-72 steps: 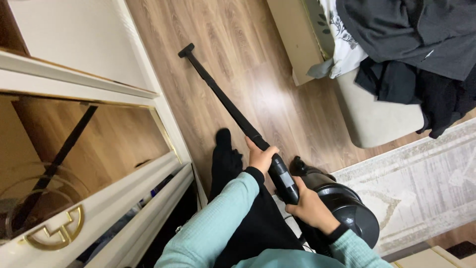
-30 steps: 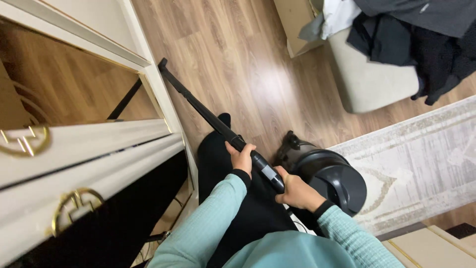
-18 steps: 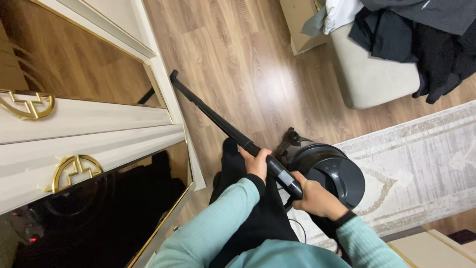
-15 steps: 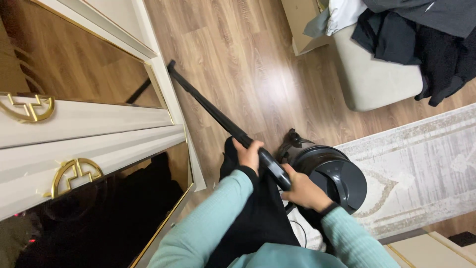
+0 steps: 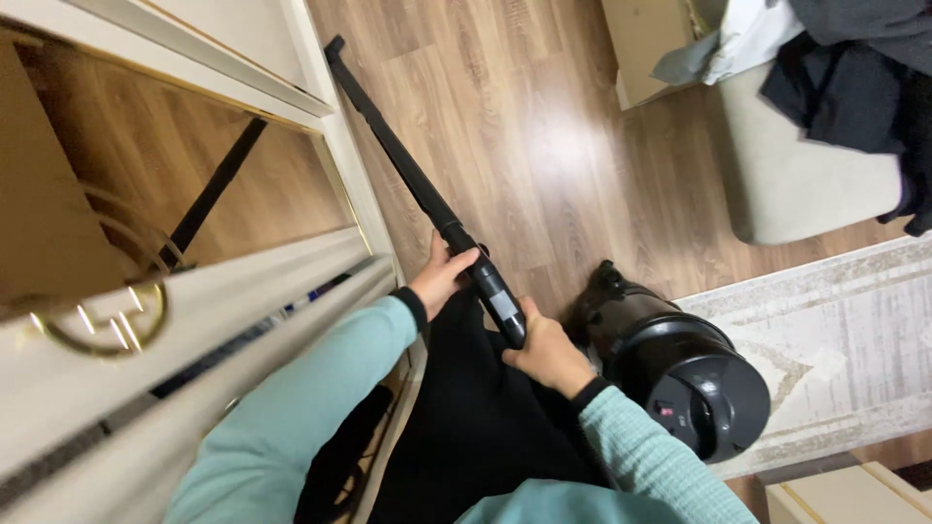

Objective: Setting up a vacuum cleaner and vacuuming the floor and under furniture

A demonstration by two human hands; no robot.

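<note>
Left hand: my left hand (image 5: 442, 277) is closed round the long black vacuum wand (image 5: 408, 170), at the joint where the thin tube meets the thicker grip.
Right hand: my right hand (image 5: 546, 354) is wrapped shut on the lower end of the same grip, at five o'clock from the left hand.
Wand: it runs from my hands toward eleven o'clock; its small nozzle tip (image 5: 336, 46) sits at the foot of the cream cabinet with gold trim (image 5: 320, 112), touching or just off the base, I cannot tell which.
Canister: the round black vacuum canister (image 5: 694, 374) stands at three o'clock of my right hand, partly on the pale patterned rug (image 5: 854, 330).
Floor: the wood-look laminate floor (image 5: 515, 126) shows no visible debris; I cannot judge which strips are cleaned.
Progress: I judge the edge along the cabinet to be under way; the open floor toward one o'clock and the rug give no sign either way.
Surroundings: a beige upholstered seat (image 5: 806, 184) piled with dark clothes (image 5: 854, 68) stands well apart at two o'clock.
</note>
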